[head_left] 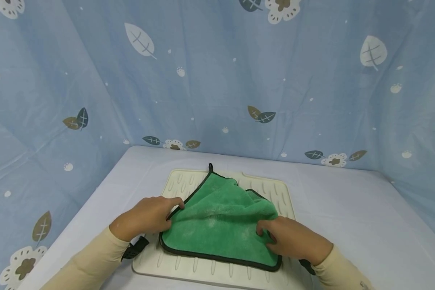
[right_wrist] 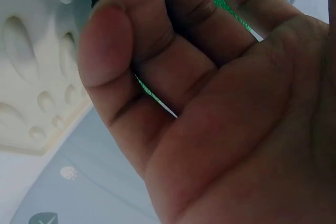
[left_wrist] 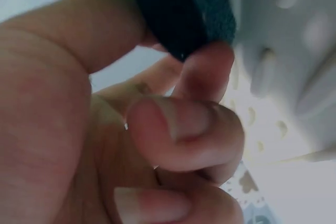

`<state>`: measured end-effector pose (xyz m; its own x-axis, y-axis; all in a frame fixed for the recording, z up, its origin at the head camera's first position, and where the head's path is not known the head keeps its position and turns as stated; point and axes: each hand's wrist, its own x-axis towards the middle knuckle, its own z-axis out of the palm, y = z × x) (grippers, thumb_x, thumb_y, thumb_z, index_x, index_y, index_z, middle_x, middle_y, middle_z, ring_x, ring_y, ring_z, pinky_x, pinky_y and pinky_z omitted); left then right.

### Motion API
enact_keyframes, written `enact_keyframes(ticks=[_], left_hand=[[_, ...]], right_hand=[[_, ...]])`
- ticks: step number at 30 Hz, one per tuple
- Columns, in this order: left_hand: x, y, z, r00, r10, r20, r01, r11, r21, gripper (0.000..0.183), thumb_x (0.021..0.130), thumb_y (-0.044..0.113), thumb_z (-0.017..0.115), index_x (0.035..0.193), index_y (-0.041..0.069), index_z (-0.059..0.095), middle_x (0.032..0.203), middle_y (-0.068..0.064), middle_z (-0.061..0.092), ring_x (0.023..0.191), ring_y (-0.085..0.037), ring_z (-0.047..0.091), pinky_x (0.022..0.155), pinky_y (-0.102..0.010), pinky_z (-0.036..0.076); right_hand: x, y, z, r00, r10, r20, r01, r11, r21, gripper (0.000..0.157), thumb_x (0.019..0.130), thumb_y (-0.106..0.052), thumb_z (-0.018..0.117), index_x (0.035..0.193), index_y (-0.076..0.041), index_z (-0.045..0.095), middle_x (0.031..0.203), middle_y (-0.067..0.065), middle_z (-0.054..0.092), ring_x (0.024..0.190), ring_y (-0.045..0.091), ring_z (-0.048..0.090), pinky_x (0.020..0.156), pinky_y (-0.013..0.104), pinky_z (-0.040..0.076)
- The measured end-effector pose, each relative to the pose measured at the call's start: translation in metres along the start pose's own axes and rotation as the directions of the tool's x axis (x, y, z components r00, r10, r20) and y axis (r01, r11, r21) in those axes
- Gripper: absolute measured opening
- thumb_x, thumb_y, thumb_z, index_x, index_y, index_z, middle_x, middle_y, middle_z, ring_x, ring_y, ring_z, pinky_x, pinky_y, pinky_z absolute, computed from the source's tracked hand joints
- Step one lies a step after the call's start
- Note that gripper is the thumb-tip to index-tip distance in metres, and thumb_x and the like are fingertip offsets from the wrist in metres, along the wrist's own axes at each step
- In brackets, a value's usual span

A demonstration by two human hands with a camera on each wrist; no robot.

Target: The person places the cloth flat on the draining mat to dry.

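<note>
A green plush towel (head_left: 217, 225) with dark trim and a small hanging loop (head_left: 210, 167) lies rumpled over a cream ridged drying mat (head_left: 188, 266). My left hand (head_left: 148, 215) pinches the towel's left edge between thumb and fingers. The left wrist view shows the dark trim (left_wrist: 163, 14) held there, the other fingers curled below. On the towel's right side, my right hand (head_left: 291, 237) grips the cloth with bent fingers. In the right wrist view curled fingers (right_wrist: 105, 45) hide most of the towel. Its far right part is bunched into folds.
The mat sits on a white-covered table (head_left: 340, 209). Blue patterned fabric (head_left: 217, 80) hangs behind the table and along both sides. Dark straps (head_left: 135, 247) show at the wrists, beside the beige sleeves (head_left: 90, 262).
</note>
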<state>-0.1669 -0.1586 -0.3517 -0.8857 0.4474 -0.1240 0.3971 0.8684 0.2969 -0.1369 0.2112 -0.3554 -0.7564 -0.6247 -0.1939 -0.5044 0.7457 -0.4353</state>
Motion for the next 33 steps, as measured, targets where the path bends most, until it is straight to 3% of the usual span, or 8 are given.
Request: enact_keyframes(ticks=[8, 16, 24, 33], left_hand=[[-0.0041, 0.0024, -0.0024, 0.998, -0.009, 0.066, 0.009, 1.000, -0.003, 0.045, 0.078, 0.003, 0.073, 0.117, 0.023, 0.064, 0.059, 0.006, 0.048, 0.052, -0.012, 0.043, 0.048, -0.030, 0.035], [0.0019, 0.0012, 0.0015, 1.000, -0.013, 0.011, 0.012, 0.999, 0.029, 0.026, 0.089, 0.022, 0.076, 0.112, 0.019, 0.064, 0.060, 0.006, 0.049, 0.053, -0.010, 0.045, 0.050, -0.030, 0.036], [0.0011, -0.0013, 0.0007, 0.999, 0.021, 0.030, -0.021, 1.000, -0.011, 0.029, 0.087, 0.010, 0.074, 0.111, 0.021, 0.063, 0.057, 0.007, 0.047, 0.051, -0.008, 0.044, 0.048, -0.027, 0.036], [-0.0021, -0.0039, -0.0032, 0.995, 0.065, 0.081, -0.061, 0.997, -0.051, 0.036, 0.078, 0.003, 0.073, 0.105, 0.025, 0.061, 0.056, 0.009, 0.046, 0.050, -0.007, 0.041, 0.048, -0.027, 0.034]], right_hand=[[-0.0010, -0.0019, -0.0004, 1.000, -0.002, 0.023, 0.002, 1.000, 0.023, 0.029, 0.083, 0.001, 0.074, 0.101, -0.019, 0.065, 0.066, -0.011, 0.042, 0.057, 0.000, 0.037, 0.053, 0.021, 0.037], [0.0005, -0.0014, 0.0010, 1.000, 0.010, -0.006, -0.010, 1.000, 0.005, 0.016, 0.089, -0.018, 0.075, 0.101, -0.020, 0.065, 0.060, -0.013, 0.046, 0.051, -0.001, 0.040, 0.051, 0.022, 0.040], [0.0015, -0.0016, 0.0026, 1.000, 0.002, 0.005, -0.002, 1.000, -0.008, 0.023, 0.085, -0.004, 0.076, 0.101, -0.018, 0.065, 0.062, -0.012, 0.042, 0.054, 0.000, 0.038, 0.051, 0.021, 0.038], [-0.0006, -0.0027, 0.0024, 0.999, -0.019, 0.026, 0.019, 1.000, -0.002, 0.027, 0.085, 0.001, 0.072, 0.100, -0.019, 0.064, 0.061, -0.013, 0.039, 0.054, -0.001, 0.036, 0.050, 0.020, 0.037]])
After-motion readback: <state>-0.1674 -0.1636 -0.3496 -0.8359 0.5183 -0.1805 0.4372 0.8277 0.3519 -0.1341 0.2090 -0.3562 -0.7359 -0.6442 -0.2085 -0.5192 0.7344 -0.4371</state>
